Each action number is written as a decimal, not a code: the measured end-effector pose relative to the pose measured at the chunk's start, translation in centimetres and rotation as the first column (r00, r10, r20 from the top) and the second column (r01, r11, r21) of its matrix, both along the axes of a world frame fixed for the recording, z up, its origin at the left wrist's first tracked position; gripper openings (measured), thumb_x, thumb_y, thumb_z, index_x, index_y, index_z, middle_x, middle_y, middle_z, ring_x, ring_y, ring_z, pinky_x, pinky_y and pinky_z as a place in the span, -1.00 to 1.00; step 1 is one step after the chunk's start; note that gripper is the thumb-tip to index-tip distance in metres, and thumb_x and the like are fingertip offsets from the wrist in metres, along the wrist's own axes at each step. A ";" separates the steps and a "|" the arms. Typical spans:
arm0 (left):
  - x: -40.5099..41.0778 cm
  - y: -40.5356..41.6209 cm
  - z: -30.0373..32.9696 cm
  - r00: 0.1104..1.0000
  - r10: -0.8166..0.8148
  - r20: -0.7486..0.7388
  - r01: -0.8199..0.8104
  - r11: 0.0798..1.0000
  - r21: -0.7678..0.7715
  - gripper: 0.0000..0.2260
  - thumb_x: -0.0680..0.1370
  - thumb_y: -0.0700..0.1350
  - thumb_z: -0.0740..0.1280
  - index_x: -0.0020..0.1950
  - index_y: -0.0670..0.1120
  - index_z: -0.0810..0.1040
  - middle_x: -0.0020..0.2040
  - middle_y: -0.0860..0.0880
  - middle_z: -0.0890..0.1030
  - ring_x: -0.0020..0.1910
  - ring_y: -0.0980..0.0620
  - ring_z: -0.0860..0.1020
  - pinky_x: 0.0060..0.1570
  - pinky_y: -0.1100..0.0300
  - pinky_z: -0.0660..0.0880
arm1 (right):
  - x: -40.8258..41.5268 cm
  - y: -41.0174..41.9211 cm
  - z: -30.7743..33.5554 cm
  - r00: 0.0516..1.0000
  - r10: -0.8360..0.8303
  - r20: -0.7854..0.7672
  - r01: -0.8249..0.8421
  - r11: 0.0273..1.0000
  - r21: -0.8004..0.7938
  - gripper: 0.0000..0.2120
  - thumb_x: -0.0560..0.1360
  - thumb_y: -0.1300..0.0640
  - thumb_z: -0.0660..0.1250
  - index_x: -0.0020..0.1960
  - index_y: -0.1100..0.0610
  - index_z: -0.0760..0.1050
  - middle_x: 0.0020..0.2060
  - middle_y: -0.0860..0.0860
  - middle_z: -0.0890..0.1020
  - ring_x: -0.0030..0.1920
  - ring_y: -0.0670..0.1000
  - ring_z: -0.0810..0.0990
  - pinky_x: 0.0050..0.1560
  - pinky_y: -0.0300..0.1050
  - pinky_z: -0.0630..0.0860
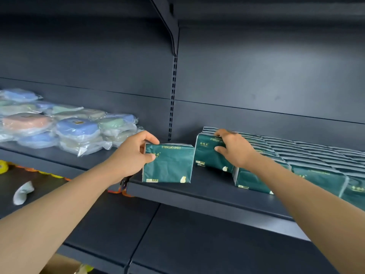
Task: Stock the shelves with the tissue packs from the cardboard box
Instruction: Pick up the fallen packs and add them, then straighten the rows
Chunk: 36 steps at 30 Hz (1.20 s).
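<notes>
A dark green tissue pack (169, 165) stands upright on the dark shelf (207, 196), and my left hand (134, 155) grips its left end. Just to its right, a second green tissue pack (207, 155) stands at the front of a row, with my right hand (235, 149) closed over its top and face. Rows of several more green packs (308, 157) fill the shelf to the right. A corner of the cardboard box (61, 265) shows at the bottom left.
Plastic-wrapped pastel items (77, 131) are stacked on the left shelf section. A slotted upright (173, 95) divides the two sections. A lower shelf (177, 244) runs below, with a white scrap (22, 192) and orange and yellow items (29, 169) at the left.
</notes>
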<state>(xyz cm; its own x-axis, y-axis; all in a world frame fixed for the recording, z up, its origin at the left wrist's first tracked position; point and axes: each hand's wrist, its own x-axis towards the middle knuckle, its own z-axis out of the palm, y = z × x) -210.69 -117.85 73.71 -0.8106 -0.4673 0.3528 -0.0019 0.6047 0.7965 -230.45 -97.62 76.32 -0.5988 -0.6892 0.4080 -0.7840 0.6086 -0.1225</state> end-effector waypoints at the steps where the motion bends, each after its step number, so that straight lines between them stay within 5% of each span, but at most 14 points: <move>1: -0.3 -0.2 -0.1 1.000 0.002 0.001 -0.002 1.000 0.001 -0.69 0.49 -0.30 0.36 -0.02 0.14 0.51 0.12 -0.14 0.58 0.11 -0.20 0.55 0.08 -0.11 0.54 | -0.5 -0.2 -0.3 1.000 -0.001 -0.015 0.001 1.000 0.013 -0.62 0.55 0.10 0.26 0.33 0.14 0.31 0.24 0.13 0.49 0.23 0.18 0.44 0.21 0.05 0.42; 14: -3.0 -2.0 0.1 0.998 -0.056 0.028 0.057 0.998 -0.025 -0.69 0.50 -0.32 0.35 -0.03 0.12 0.50 0.05 0.08 0.57 -0.04 -0.13 0.57 -0.06 0.07 0.53 | -1.7 -1.3 -1.5 0.966 -0.143 -0.216 0.188 0.960 0.205 -0.50 0.53 -0.01 0.27 0.37 0.15 0.21 0.26 0.16 0.34 0.30 0.17 0.29 0.27 0.07 0.33; 18: -3.8 -1.7 0.2 0.994 -0.104 0.029 0.104 0.995 -0.006 -0.70 0.50 -0.33 0.34 -0.02 0.10 0.51 0.07 -0.04 0.59 0.05 -0.20 0.57 -0.03 -0.04 0.55 | -1.2 -0.9 -0.5 0.981 -0.155 -0.114 0.175 0.963 0.205 -0.45 0.51 -0.04 0.29 0.39 0.15 0.20 0.30 0.16 0.34 0.35 0.17 0.28 0.32 0.08 0.31; 23: -6.2 0.1 0.3 0.981 -0.193 -0.003 0.193 0.981 0.018 -0.68 0.50 -0.34 0.33 -0.03 0.11 0.50 0.04 0.04 0.61 0.04 -0.11 0.59 -0.12 0.12 0.51 | -1.1 2.0 2.5 0.990 -0.107 0.095 0.114 0.992 -0.063 -0.54 0.57 0.07 0.21 0.41 0.19 0.22 0.31 0.22 0.35 0.34 0.21 0.32 0.35 0.07 0.29; 28: -9.8 3.2 -0.4 0.972 -0.234 0.024 0.235 0.972 -0.027 -0.70 0.51 -0.30 0.32 0.00 0.14 0.47 0.13 -0.22 0.55 0.09 -0.25 0.52 0.03 -0.09 0.52 | -1.4 5.2 3.2 0.983 -0.118 0.143 0.134 0.985 -0.112 -0.61 0.61 0.11 0.11 0.40 0.20 0.26 0.27 0.20 0.41 0.26 0.18 0.40 0.27 -0.07 0.30; 32: -11.7 5.5 -1.8 0.983 -0.183 -0.013 0.180 0.976 -0.120 -0.70 0.52 -0.30 0.30 0.03 0.13 0.43 0.13 -0.03 0.46 -0.03 -0.03 0.49 -0.18 0.46 0.40 | -1.6 6.7 2.2 0.983 -0.106 0.147 0.125 0.985 -0.122 -0.63 0.61 0.12 0.09 0.39 0.19 0.27 0.23 0.16 0.43 0.18 0.14 0.46 0.18 -0.13 0.33; 36: -12.3 7.0 -3.3 0.991 -0.107 -0.083 0.090 0.978 -0.186 -0.66 0.51 -0.35 0.30 0.14 0.03 0.42 0.14 0.02 0.30 0.15 0.08 0.38 -0.01 0.56 0.18 | -1.8 7.6 1.1 0.982 -0.097 0.160 0.116 0.987 -0.115 -0.61 0.61 0.08 0.12 0.39 0.17 0.26 0.23 0.14 0.43 0.20 0.12 0.45 0.15 -0.17 0.32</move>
